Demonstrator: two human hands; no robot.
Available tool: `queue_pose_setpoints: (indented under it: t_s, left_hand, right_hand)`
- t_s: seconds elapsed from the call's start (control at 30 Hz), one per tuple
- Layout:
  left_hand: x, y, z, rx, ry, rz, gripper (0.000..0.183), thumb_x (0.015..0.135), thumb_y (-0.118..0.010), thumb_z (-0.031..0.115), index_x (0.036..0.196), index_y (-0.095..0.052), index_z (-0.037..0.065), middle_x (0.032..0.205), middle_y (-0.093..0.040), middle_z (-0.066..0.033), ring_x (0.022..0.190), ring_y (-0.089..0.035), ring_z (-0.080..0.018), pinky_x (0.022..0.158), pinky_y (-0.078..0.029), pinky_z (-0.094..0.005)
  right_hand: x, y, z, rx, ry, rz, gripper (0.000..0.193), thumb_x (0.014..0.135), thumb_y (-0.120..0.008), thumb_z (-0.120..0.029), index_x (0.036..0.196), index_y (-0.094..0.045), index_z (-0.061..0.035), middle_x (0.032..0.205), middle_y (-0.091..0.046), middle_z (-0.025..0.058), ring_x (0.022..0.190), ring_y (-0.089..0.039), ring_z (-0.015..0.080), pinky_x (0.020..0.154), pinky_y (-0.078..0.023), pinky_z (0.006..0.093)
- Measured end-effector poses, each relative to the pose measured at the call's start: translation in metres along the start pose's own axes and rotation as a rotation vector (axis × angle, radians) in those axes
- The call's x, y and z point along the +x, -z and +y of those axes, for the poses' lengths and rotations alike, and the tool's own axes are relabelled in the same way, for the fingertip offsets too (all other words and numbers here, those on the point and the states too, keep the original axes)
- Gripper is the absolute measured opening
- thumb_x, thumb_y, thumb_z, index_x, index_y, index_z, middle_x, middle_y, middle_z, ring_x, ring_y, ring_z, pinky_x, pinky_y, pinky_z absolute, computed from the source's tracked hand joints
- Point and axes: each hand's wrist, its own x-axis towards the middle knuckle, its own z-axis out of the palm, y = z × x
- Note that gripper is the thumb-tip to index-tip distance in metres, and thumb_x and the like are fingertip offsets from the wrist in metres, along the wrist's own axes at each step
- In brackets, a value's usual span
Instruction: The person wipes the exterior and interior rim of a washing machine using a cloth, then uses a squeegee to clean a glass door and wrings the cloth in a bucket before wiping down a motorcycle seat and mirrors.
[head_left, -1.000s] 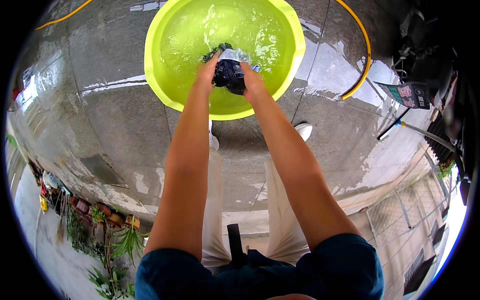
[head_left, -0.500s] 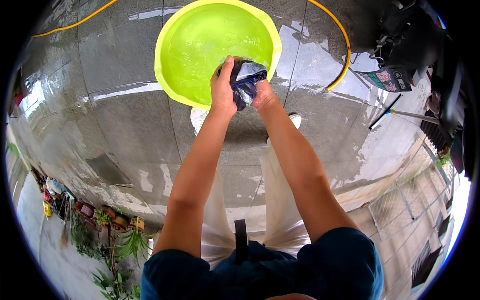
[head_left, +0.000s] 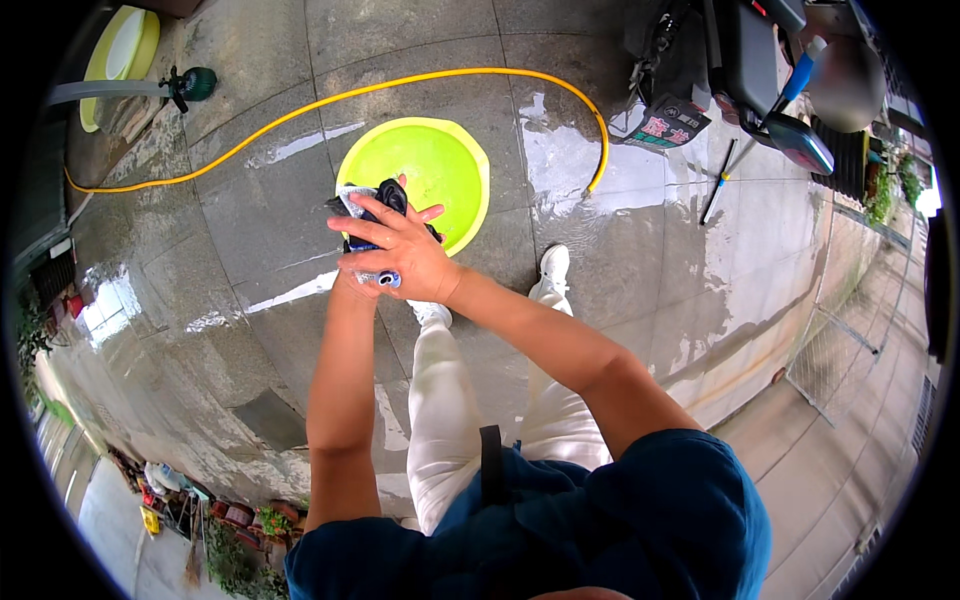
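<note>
A bundle of dark wet cloth (head_left: 390, 195), black with grey and some blue, is held over the left edge of a lime-green basin (head_left: 484, 190) with water in it. Across the bundle lies my right hand (head_left: 420, 258), its fingers spread and pressing on it. My left hand (head_left: 358, 284) grips the cloth from beneath; the right hand and the cloth hide most of its fingers. The exact kind of cloth does not show.
A yellow hose (head_left: 400, 80) curves over the wet paved floor beyond the basin. Another basin (head_left: 148, 45) stands far left. A parked scooter (head_left: 745, 70) and a squeegee (head_left: 720, 180) are at the right. My white shoes (head_left: 554, 268) stand near the basin.
Both hands and the cloth have moved left, to the basin's left edge. My right hand has crossed over the bundle. The view has shifted, showing more floor beyond.
</note>
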Motion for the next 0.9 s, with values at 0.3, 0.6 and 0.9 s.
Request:
queue_pose_setpoints:
  t_s: [0.3,0.6,0.9]
  left_hand:
    - [-0.030,-0.094,0.051,0.412,-0.134,0.079,0.036,0.093,-0.052,0.037,0.115,-0.060,0.010,0.105,-0.066,-0.0073,0.095,-0.065,-0.0215,0.085,-0.053,-0.0335]
    - [-0.049,-0.162,0.053,0.710,-0.239,0.078,0.034,0.092,-0.052,0.036,0.112,-0.061,0.010,0.103,-0.066,-0.0069,0.094,-0.066,-0.0212,0.083,-0.053,-0.0331]
    - [-0.057,-0.209,0.024,1.049,-0.381,0.038,0.032,0.091,-0.053,0.035,0.109,-0.062,0.010,0.100,-0.067,-0.0065,0.092,-0.066,-0.0209,0.081,-0.053,-0.0327]
  right_hand:
    - [0.072,0.020,-0.072,-0.182,-0.050,0.177,0.032,0.065,-0.075,-0.025,0.092,-0.059,-0.0180,0.110,-0.055,0.0034,0.112,-0.048,0.0283,0.082,-0.041,0.0463]
    - [0.131,0.053,-0.129,-0.113,-0.334,0.427,0.031,0.087,-0.062,-0.036,0.079,-0.065,-0.0064,0.083,-0.066,0.0154,0.083,-0.061,0.0351,0.074,-0.049,0.0439]
    - [0.141,0.104,-0.150,-0.075,-0.728,0.587,0.042,0.092,-0.056,-0.045,0.080,-0.066,-0.0060,0.072,-0.064,0.0202,0.072,-0.062,0.0399,0.069,-0.050,0.0470]
